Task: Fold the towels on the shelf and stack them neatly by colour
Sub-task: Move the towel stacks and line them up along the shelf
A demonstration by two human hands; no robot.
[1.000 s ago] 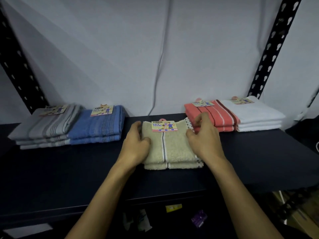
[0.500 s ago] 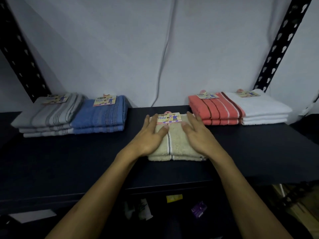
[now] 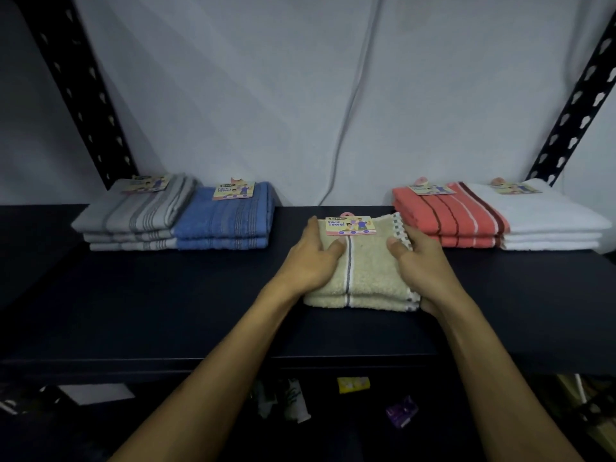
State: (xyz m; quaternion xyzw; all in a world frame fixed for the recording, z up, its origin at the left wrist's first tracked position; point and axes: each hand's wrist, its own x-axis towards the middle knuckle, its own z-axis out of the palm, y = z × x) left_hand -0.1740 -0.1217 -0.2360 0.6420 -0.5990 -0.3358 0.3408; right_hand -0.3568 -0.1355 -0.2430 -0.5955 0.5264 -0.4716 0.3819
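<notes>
Centrally, on the dark shelf (image 3: 166, 311): a beige face-towel stack (image 3: 370, 278), folded, with a grey stripe down the top and a checked border along its right edge; a card label (image 3: 350, 225) reading "Face Towel" sits at its far edge. The left hand (image 3: 313, 261) grips the stack's left side, thumb laid across the top, fingers curled down over the edge. The right hand (image 3: 420, 265) grips the right side the same way, thumb on top near the checked border, fingers wrapped round the edge and partly hidden. To the right, just beside the beige stack at the shelf's back: a coral striped towel stack (image 3: 446, 221), touching a white towel stack (image 3: 550, 225) further right. To the left, well apart from the beige stack: a blue towel stack (image 3: 226, 221) touching a grey striped towel stack (image 3: 133, 218). Each of these four carries a card label on top. Behind: a pale wall with a thin cable (image 3: 346, 128) running down it, and two black perforated uprights (image 3: 86, 95) at the shelf's sides. Below the shelf, small items too dim to identify.
</notes>
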